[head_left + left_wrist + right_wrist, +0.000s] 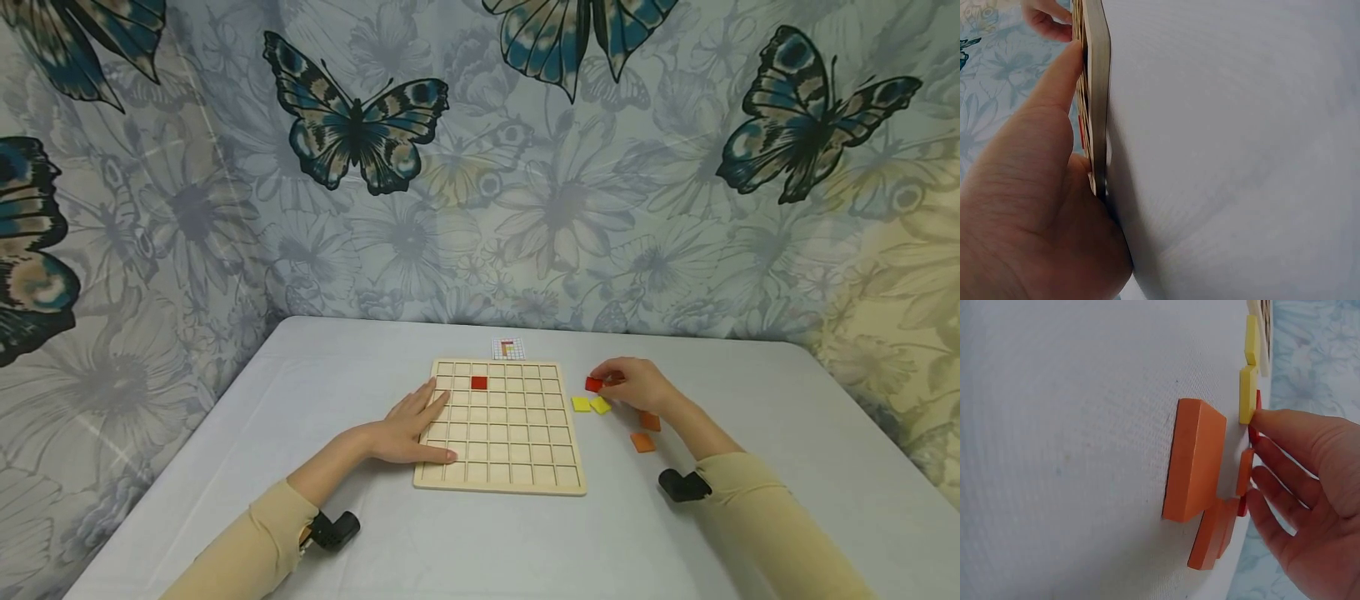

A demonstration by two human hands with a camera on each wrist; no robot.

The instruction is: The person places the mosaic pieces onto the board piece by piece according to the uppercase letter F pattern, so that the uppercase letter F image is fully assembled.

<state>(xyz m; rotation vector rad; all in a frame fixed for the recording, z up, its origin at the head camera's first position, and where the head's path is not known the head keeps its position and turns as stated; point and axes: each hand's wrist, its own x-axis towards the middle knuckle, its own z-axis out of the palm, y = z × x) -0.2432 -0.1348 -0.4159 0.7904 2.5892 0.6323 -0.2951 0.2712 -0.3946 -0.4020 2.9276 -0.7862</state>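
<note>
Beige sleeves [780, 517] flank the board [517, 432], yellow tiles [581, 404] between it and right fingers [617, 367]

Wears long sleeves in plain, pale beige fabric: a left sleeve [243, 546] with soft creases, ending just above the wrist, and a right sleeve [783, 525] in the same colour, lightly wrinkled towards its end. Carries a small black left wrist camera [335, 530], stubby and rounded, with a sliver of orange-brown and a pale glint between it and the fabric. Carries a similar black right wrist camera [684, 485], blunt and smooth-edged. Has a bare left hand [400, 432] and a bare right hand [637, 385], uncovered to the fingertips.
</note>
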